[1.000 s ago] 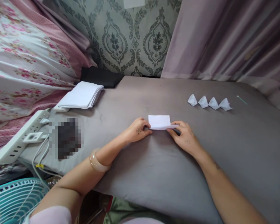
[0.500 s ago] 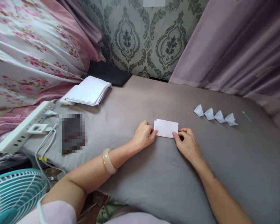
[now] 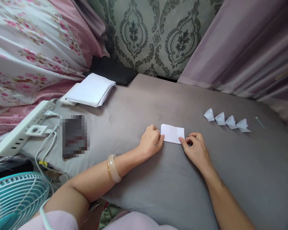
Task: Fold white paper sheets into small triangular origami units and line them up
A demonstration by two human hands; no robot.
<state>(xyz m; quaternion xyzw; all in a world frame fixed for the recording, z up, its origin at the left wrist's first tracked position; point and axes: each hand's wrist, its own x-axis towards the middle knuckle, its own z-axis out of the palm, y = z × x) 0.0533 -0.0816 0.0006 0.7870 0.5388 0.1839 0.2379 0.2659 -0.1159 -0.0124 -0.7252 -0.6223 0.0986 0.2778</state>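
A small folded sheet of white paper point(image 3: 172, 133) lies on the grey cloth-covered surface point(image 3: 153, 179) in front of me. My left hand point(image 3: 151, 141) pinches its left edge near the lower corner, fingers curled. At the lower right corner, my right hand point(image 3: 195, 148) holds the paper between thumb and forefinger, the thumb on top. Off to the right stand several folded white paper pieces point(image 3: 220, 119) with pointed tops, in a slanting row, apart from both hands.
A stack of white paper point(image 3: 90, 91) rests at the back left, before a black folded item point(image 3: 115, 72). Nearer are a white power strip point(image 3: 26, 126) with cables and a blurred dark object point(image 3: 74, 135). A turquoise fan point(image 3: 16, 198) stands lower left; a thin stick point(image 3: 260, 122) lies far right.
The folded paper's layers now line up more closely at the upper left, where a step showed before. Both hands keep hold of it. The whole view has shifted slightly.
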